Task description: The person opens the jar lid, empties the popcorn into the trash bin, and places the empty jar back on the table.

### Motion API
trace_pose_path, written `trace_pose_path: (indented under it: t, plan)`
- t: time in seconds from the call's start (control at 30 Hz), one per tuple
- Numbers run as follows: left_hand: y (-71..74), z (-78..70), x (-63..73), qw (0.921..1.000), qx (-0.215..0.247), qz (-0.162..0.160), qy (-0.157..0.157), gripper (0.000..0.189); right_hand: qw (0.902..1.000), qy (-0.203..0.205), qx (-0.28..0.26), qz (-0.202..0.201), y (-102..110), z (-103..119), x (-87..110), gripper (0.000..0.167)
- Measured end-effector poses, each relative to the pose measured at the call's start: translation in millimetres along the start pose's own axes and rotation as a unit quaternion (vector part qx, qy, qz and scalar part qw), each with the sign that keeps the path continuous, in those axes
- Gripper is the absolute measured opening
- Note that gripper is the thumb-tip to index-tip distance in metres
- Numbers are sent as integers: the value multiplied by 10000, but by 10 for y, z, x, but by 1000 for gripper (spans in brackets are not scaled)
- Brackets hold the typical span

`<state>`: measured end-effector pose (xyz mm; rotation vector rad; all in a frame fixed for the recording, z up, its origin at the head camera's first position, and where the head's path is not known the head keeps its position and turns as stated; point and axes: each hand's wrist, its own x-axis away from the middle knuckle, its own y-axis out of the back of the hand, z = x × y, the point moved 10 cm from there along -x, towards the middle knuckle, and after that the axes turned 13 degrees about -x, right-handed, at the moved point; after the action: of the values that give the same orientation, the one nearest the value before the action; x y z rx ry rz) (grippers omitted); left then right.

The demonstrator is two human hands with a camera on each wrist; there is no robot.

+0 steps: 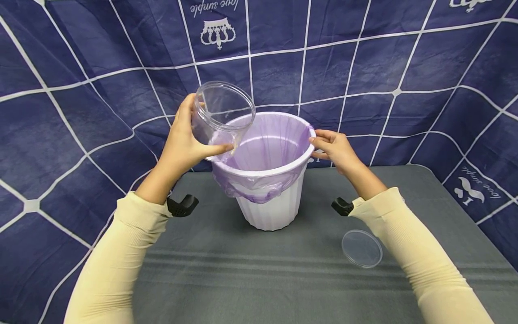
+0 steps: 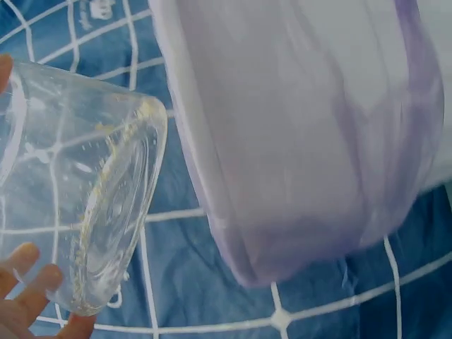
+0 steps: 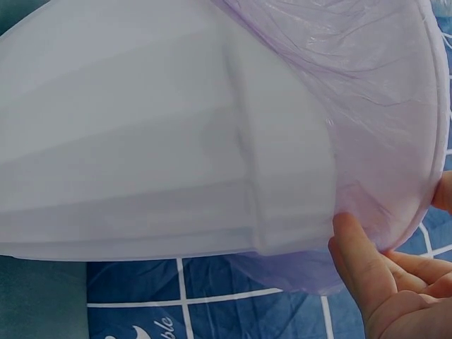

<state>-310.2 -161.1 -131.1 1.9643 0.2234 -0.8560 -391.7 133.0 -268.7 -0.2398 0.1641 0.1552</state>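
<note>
My left hand [image 1: 182, 139] grips a clear plastic jar [image 1: 220, 114] by its sides, its open mouth facing up and tilted, at the left rim of the trash can. Yellowish crumbs cling near the base of the jar [image 2: 92, 183] in the left wrist view. The white trash can [image 1: 273, 209] stands upright, lined with a purple bag [image 1: 267, 186] folded over its rim. On the can's right rim, my right hand [image 1: 333, 148] pinches the edge between thumb and fingers. The right wrist view shows those fingers [image 3: 364, 265] against the bag-covered outside of the can.
A round clear lid [image 1: 362, 248] lies on the grey table [image 1: 243, 279], beneath my right forearm. Behind the can hangs a blue cloth [image 1: 275, 31] with white grid lines, which also covers the sides.
</note>
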Motion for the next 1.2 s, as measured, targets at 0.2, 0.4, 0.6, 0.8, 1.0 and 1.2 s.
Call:
trace_pose_path:
  t: [0.2,0.4,0.6,0.8,1.0,1.2]
  plan:
    - [22,-103,198,9939,1083,183,141,105,10000,3,-74,-4,-3,-2,-1,53]
    - [-24,-416,345,9776,2067,239,-323,103,9999,66,-151,-41,25,24,9,54]
    - [-216,-699,544,9519,2927,454,-784,102,9998,80,-164,-14,22,8,6,54]
    - [-444,-916,786,9357,3254,699,-1168,108,9997,101,-223,-3,8,4,3,53]
    - [-873,-1045,1072,9269,3286,1136,-1415,113,9992,168,-349,-11,10,21,-8,50]
    - [-1329,-1059,1348,9317,3031,1650,-1132,111,9994,176,-301,28,2,14,-19,52]
